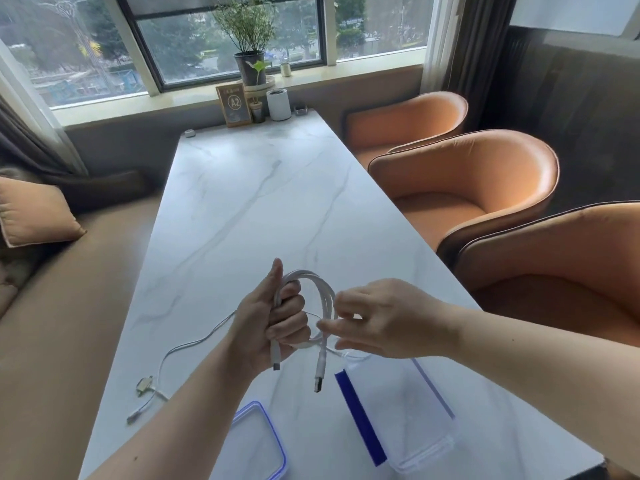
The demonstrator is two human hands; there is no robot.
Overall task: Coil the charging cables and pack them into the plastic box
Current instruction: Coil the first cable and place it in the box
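My left hand (273,323) grips a white charging cable (323,296) wound into a loop above the marble table (249,202). Two plug ends hang down from the loop. My right hand (377,320) pinches the right side of the same coil with its fingertips. Below my right hand stands a clear plastic box (415,417) with blue clasps, open on top. Its clear lid (256,441) with a blue rim lies flat on the table to the left of the box. A second white cable (173,355) with a multi-plug end lies loose on the table at the left.
Three orange armchairs (464,188) line the table's right side. A brown sofa with a cushion (31,213) runs along the left. At the far end stand a sign marked A2 (235,103), a white cup (278,105) and a potted plant (249,60).
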